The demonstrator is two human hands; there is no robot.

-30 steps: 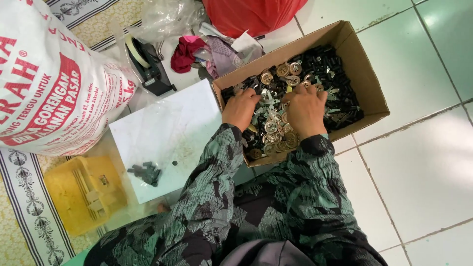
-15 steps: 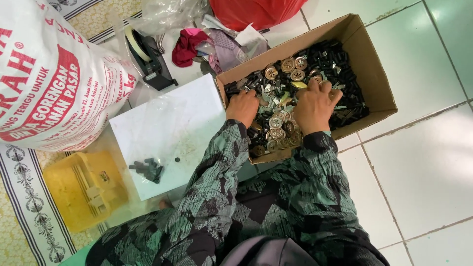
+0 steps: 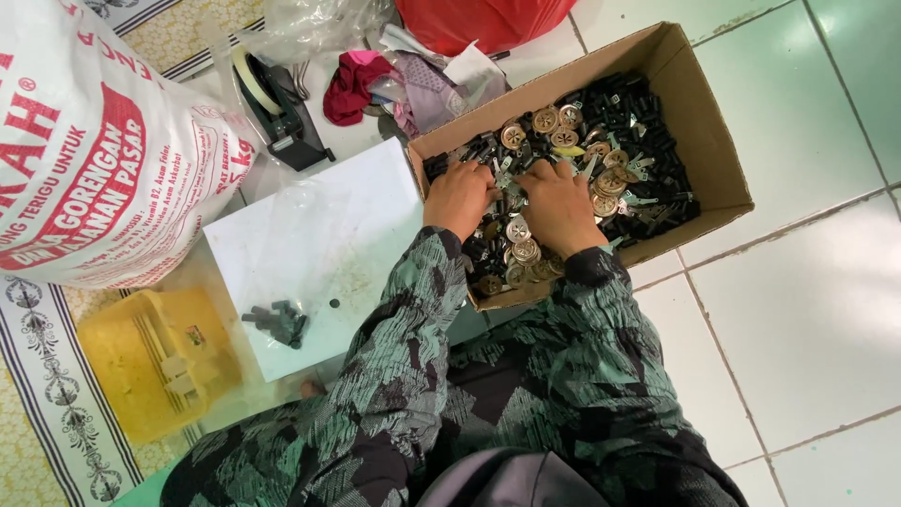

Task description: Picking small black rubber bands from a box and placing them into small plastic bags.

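An open cardboard box (image 3: 713,141) lies on the floor, filled with several small black plastic parts (image 3: 648,103) and round brass-coloured metal pieces (image 3: 547,120). Both of my hands rest palm down in the near left part of the box. My left hand (image 3: 458,197) has its fingers curled into the parts by the box's left wall. My right hand (image 3: 561,208) lies beside it, fingers spread over the pile. Whether either hand holds a piece is hidden. My sleeves are green and black patterned.
A white board (image 3: 319,235) left of the box carries a small heap of black parts (image 3: 277,322). A printed white sack (image 3: 94,141), a yellow tray (image 3: 155,361), a black tape dispenser (image 3: 277,103), cloth scraps (image 3: 357,84) and a red bag (image 3: 479,19) surround it on pale green tiles (image 3: 807,310).
My right hand has drawn a little closer to my left hand inside the box. The view has shifted slightly; the box and other things stay in place.
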